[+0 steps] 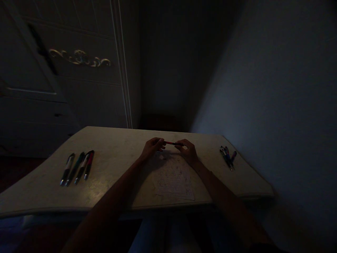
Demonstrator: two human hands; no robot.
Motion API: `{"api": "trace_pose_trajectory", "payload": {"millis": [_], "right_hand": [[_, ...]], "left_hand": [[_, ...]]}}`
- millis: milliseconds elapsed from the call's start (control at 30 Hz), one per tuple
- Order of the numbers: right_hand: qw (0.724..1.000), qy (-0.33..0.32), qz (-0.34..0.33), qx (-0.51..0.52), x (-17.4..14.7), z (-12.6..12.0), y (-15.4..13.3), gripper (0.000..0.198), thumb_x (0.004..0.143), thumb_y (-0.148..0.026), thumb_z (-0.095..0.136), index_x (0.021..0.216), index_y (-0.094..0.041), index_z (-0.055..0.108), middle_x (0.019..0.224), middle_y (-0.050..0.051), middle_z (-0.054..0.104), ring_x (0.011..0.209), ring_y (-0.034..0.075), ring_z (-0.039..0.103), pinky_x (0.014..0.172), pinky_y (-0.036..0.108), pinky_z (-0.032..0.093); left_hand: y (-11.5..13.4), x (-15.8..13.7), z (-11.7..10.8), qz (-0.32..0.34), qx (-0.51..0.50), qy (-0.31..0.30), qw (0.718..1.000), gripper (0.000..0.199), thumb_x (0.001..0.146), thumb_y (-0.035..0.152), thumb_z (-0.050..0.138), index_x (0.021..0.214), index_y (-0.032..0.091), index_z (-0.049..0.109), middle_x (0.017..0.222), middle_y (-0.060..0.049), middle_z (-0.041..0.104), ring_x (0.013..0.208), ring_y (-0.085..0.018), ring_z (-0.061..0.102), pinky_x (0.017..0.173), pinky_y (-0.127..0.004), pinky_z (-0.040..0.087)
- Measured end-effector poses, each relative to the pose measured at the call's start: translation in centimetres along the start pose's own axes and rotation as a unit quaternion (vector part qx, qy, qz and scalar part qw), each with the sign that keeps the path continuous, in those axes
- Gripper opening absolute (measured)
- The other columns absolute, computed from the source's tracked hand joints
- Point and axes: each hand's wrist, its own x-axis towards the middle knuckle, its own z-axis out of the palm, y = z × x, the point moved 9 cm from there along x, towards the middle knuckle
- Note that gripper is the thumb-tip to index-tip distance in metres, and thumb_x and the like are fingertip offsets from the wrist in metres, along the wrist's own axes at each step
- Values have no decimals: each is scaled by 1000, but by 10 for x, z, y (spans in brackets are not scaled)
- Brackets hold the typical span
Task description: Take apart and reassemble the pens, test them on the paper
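Observation:
A slim red and black pen (170, 143) is stretched level between my two hands, above the far middle of the table. My left hand (154, 146) pinches its left end, and my right hand (187, 149) grips the right end between thumb and fingers. Beneath and nearer to me lies a sheet of paper (173, 179) covered with scribbled marks. On the left, several thick pens (77, 168) lie side by side at a slant. A small heap of pens (226, 158) rests towards the right edge, partly overlapping.
The pale table (113, 147) has a curved front edge close to my body. A grey wall (276, 105) runs along the right. At the back left stands a cabinet (94, 95) with a scrolled ornament. The room is dim.

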Motion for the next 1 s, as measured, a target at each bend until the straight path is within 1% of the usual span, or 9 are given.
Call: {"api": "trace_pose_trajectory", "payload": {"millis": [167, 300, 400, 467, 567, 667, 867, 933, 1000], "right_hand": [[1000, -1, -2, -9, -2, 1, -4, 19, 84, -39, 68, 87, -20, 72, 83, 6, 68, 77, 19, 63, 74, 33, 51], [1000, -13, 8, -16, -2, 2, -4, 22, 86, -39, 65, 84, -19, 72, 79, 5, 67, 74, 18, 62, 71, 31, 50], [1000, -16, 11, -19, -2, 2, -5, 23, 87, -39, 64, 82, -19, 73, 78, 5, 68, 73, 18, 62, 70, 31, 49], [1000, -13, 8, -15, -1, 1, -6, 22, 86, -39, 65, 82, -19, 73, 78, 6, 68, 74, 19, 62, 70, 31, 49], [1000, -13, 1, -8, -1, 1, -8, 20, 85, -39, 67, 84, -20, 74, 80, 6, 69, 75, 19, 63, 71, 32, 50], [1000, -12, -7, -7, -2, 1, -9, 20, 83, -39, 69, 85, -20, 74, 81, 7, 69, 77, 20, 64, 73, 33, 50], [999, -30, -6, -27, -1, 4, -11, 24, 87, -38, 63, 76, -20, 73, 76, 6, 71, 73, 19, 64, 72, 33, 48], [999, -27, -4, -26, -1, 3, -11, 24, 88, -39, 63, 76, -20, 73, 75, 6, 71, 73, 19, 64, 72, 33, 48], [999, -22, -5, -23, -1, 3, -11, 23, 87, -39, 65, 78, -20, 73, 77, 6, 70, 75, 20, 64, 72, 33, 49]], "left_hand": [[3, 0, -3, 25, 4, 7, 1000, 46, 69, 52, 77, 94, 14, 68, 83, -9, 73, 76, -21, 68, 69, -33, 54], [6, 1, -3, 49, -36, -4, 998, 56, 62, 41, 84, 107, 15, 66, 103, -12, 73, 94, -24, 68, 82, -37, 53], [3, 2, -9, 41, -58, 24, 997, 66, 60, 42, 85, 115, 16, 61, 116, -14, 69, 99, -25, 67, 82, -36, 54], [0, 2, -13, 25, -29, 50, 998, 62, 64, 52, 80, 111, 16, 62, 108, -13, 70, 91, -24, 69, 73, -33, 54], [-2, 0, -15, 4, 38, 52, 998, 56, 69, 65, 71, 90, 14, 67, 82, -10, 70, 69, -19, 66, 59, -30, 52], [0, -2, -14, 2, 51, 37, 998, 53, 67, 65, 72, 81, 14, 68, 73, -7, 68, 64, -19, 64, 58, -32, 52], [11, -5, -11, 43, 3, 21, 999, 48, 56, 42, 86, 92, 16, 68, 99, -10, 72, 91, -25, 68, 81, -39, 54], [11, -4, -15, 47, -19, 46, 998, 57, 55, 41, 87, 103, 18, 65, 110, -11, 69, 95, -25, 67, 81, -38, 55], [6, -3, -18, 26, -14, 66, 997, 58, 60, 49, 83, 105, 18, 63, 108, -11, 69, 90, -23, 68, 72, -35, 55]]}}
